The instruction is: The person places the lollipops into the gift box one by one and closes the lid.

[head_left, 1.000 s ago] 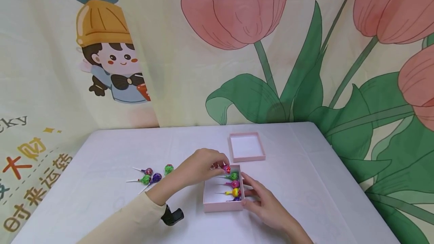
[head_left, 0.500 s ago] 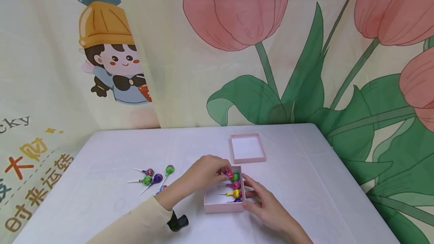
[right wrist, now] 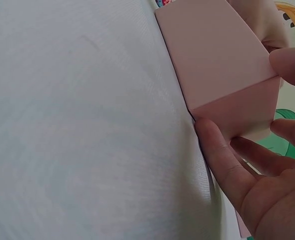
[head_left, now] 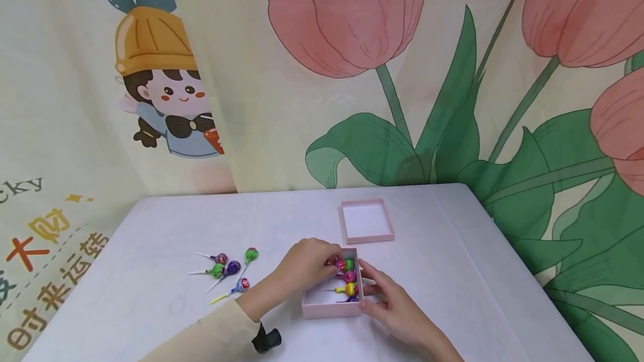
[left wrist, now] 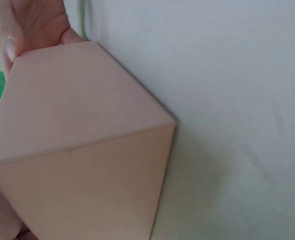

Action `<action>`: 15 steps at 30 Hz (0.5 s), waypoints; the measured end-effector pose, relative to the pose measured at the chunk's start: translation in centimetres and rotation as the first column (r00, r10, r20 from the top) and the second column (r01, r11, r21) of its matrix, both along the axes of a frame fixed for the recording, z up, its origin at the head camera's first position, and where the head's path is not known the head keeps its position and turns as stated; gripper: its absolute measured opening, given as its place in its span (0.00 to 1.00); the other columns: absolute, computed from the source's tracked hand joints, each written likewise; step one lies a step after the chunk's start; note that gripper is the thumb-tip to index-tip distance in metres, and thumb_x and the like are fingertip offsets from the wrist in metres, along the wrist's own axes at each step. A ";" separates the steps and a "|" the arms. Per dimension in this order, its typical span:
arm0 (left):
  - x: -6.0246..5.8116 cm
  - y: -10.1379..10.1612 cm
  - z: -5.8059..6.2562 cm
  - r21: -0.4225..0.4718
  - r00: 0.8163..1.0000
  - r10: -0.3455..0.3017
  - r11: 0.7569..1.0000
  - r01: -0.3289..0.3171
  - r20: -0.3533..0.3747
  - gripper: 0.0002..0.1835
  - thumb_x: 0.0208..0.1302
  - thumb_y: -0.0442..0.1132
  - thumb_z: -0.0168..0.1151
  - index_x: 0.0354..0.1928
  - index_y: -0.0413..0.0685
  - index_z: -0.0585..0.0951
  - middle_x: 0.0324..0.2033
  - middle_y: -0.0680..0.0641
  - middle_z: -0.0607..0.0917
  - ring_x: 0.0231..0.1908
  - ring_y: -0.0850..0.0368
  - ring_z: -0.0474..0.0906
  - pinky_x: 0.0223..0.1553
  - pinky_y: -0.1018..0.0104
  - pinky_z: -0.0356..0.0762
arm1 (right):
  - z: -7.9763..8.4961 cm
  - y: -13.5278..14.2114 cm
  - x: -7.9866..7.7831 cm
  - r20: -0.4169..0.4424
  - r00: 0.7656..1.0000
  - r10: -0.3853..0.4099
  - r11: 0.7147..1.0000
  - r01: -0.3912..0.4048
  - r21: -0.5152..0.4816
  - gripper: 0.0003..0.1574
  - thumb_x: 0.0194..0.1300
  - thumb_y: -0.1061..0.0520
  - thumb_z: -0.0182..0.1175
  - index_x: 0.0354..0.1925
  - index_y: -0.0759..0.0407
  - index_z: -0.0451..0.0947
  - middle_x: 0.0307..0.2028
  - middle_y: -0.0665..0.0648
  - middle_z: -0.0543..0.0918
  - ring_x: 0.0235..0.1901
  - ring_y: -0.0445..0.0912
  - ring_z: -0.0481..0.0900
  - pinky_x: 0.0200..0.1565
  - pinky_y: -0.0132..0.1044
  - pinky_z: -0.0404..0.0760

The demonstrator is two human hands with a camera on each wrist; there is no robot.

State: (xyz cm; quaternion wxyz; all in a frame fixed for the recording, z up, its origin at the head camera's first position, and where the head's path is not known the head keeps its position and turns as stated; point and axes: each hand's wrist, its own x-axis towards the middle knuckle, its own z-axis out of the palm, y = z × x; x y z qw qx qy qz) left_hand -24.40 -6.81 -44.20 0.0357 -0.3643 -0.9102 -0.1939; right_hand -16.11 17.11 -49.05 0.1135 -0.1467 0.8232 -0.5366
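In the head view my left hand (head_left: 309, 261) reaches into a pink box (head_left: 332, 310) and pinches a red and pink lollipop (head_left: 340, 265) near its back. The stick of this lollipop is hidden by the fingers. Along the box's right wall lie a green lollipop (head_left: 349, 264), a magenta one (head_left: 349, 277), a yellow one (head_left: 350, 289) and a purple one (head_left: 353, 299). My right hand (head_left: 394, 303) holds the box at its right side. The right wrist view has the thumb (right wrist: 290, 65) and fingertips touching the pink walls.
Left of the box lie several lollipops, among them a purple one (head_left: 233, 267), a green one (head_left: 251, 255) and a blue one (head_left: 242, 285) with a yellow stick. Behind the box rests a shallow pink lid (head_left: 369, 238). A printed cloth hangs behind the white table (head_left: 443, 250).
My left hand has moved slightly right and toward me, bringing the red and pink lollipop lower beside the green one in the box. The right hand stays at the box's side.
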 end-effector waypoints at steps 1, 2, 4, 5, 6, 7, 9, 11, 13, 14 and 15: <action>0.1 0.0 -0.2 0.000 1.000 0.002 1.000 -0.002 -0.013 0.08 0.63 0.38 0.79 0.42 0.51 0.89 0.30 0.55 0.89 0.28 0.66 0.76 0.34 0.68 0.76 | 0.0 0.0 0.0 0.005 1.000 -0.001 1.000 0.001 0.000 0.49 0.76 0.50 0.66 0.85 0.42 0.54 0.77 0.63 0.68 0.65 0.56 0.79 0.58 0.45 0.85; 0.1 0.0 -0.3 -0.001 1.000 0.005 1.000 -0.005 -0.026 0.08 0.63 0.38 0.79 0.41 0.51 0.89 0.30 0.55 0.89 0.28 0.66 0.76 0.33 0.68 0.76 | 0.0 0.0 0.0 0.009 1.000 -0.002 1.000 0.002 0.001 0.49 0.76 0.50 0.66 0.85 0.42 0.54 0.77 0.63 0.68 0.65 0.57 0.79 0.59 0.46 0.85; 0.1 0.1 -0.7 -0.008 0.999 0.012 1.000 -0.012 -0.045 0.07 0.63 0.38 0.79 0.39 0.51 0.88 0.29 0.55 0.89 0.28 0.66 0.76 0.33 0.68 0.76 | 0.0 -0.1 0.0 0.013 1.000 -0.006 1.000 0.006 0.002 0.49 0.75 0.50 0.66 0.85 0.42 0.54 0.76 0.64 0.68 0.65 0.57 0.79 0.59 0.47 0.85; 0.1 0.1 -0.8 -0.009 0.999 0.017 1.000 -0.017 -0.052 0.07 0.63 0.38 0.79 0.39 0.51 0.88 0.29 0.56 0.89 0.28 0.66 0.77 0.33 0.68 0.76 | 0.0 -0.1 0.1 0.014 1.000 -0.009 1.000 0.009 0.003 0.49 0.75 0.50 0.66 0.85 0.42 0.54 0.76 0.64 0.68 0.65 0.57 0.79 0.59 0.47 0.85; 0.2 0.2 -0.9 -0.007 0.998 0.021 1.000 -0.022 -0.057 0.07 0.63 0.39 0.79 0.39 0.51 0.87 0.29 0.55 0.89 0.28 0.66 0.77 0.33 0.68 0.76 | 0.1 -0.1 0.1 0.014 1.000 -0.010 1.000 0.010 0.004 0.49 0.75 0.50 0.66 0.84 0.42 0.55 0.77 0.64 0.68 0.65 0.57 0.79 0.59 0.47 0.85; 0.2 0.2 -1.0 -0.006 0.998 0.026 1.000 -0.026 -0.059 0.07 0.63 0.39 0.79 0.39 0.51 0.87 0.29 0.55 0.89 0.29 0.66 0.78 0.33 0.68 0.76 | 0.1 -0.1 0.1 0.014 1.000 -0.010 1.000 0.010 0.004 0.49 0.75 0.50 0.66 0.84 0.41 0.55 0.77 0.63 0.68 0.65 0.57 0.79 0.59 0.47 0.85; 0.1 0.2 -1.1 -0.002 0.998 0.034 0.999 -0.034 -0.058 0.08 0.63 0.39 0.79 0.39 0.51 0.87 0.30 0.55 0.89 0.29 0.66 0.78 0.33 0.67 0.77 | 0.1 -0.2 0.1 0.014 1.000 -0.009 1.000 0.009 0.005 0.49 0.76 0.50 0.66 0.84 0.41 0.55 0.77 0.63 0.68 0.65 0.56 0.79 0.59 0.46 0.85; 0.1 0.3 -1.2 -0.003 0.998 0.037 0.999 -0.037 -0.057 0.08 0.63 0.39 0.79 0.40 0.52 0.88 0.30 0.55 0.90 0.29 0.66 0.79 0.33 0.67 0.77 | 0.1 -0.2 0.1 0.013 1.000 -0.008 1.000 0.008 0.009 0.49 0.76 0.50 0.66 0.84 0.41 0.54 0.77 0.63 0.68 0.65 0.56 0.79 0.59 0.46 0.85; 0.2 0.3 -1.2 -0.014 0.998 0.036 0.999 -0.037 -0.056 0.08 0.63 0.40 0.79 0.40 0.52 0.88 0.31 0.56 0.90 0.30 0.66 0.79 0.34 0.67 0.78 | 0.1 -0.1 0.1 0.011 1.000 -0.005 1.000 0.005 0.009 0.49 0.76 0.49 0.66 0.85 0.41 0.54 0.77 0.63 0.68 0.65 0.56 0.79 0.58 0.45 0.85; 0.2 0.3 -1.2 -0.019 0.998 0.035 0.999 -0.036 -0.055 0.08 0.63 0.40 0.79 0.41 0.52 0.88 0.31 0.56 0.90 0.30 0.66 0.79 0.34 0.67 0.78 | 0.1 -0.1 0.1 0.010 1.000 -0.005 1.000 0.005 0.010 0.48 0.76 0.49 0.66 0.85 0.41 0.54 0.77 0.63 0.68 0.65 0.56 0.79 0.58 0.45 0.85; 0.2 0.4 -1.2 -0.024 0.998 0.034 0.999 -0.035 -0.054 0.08 0.63 0.40 0.79 0.41 0.52 0.89 0.31 0.56 0.90 0.30 0.66 0.79 0.34 0.67 0.78 | 0.1 -0.1 0.1 0.010 1.000 -0.004 1.000 0.004 0.009 0.48 0.76 0.49 0.66 0.85 0.41 0.54 0.77 0.63 0.68 0.65 0.56 0.79 0.58 0.46 0.85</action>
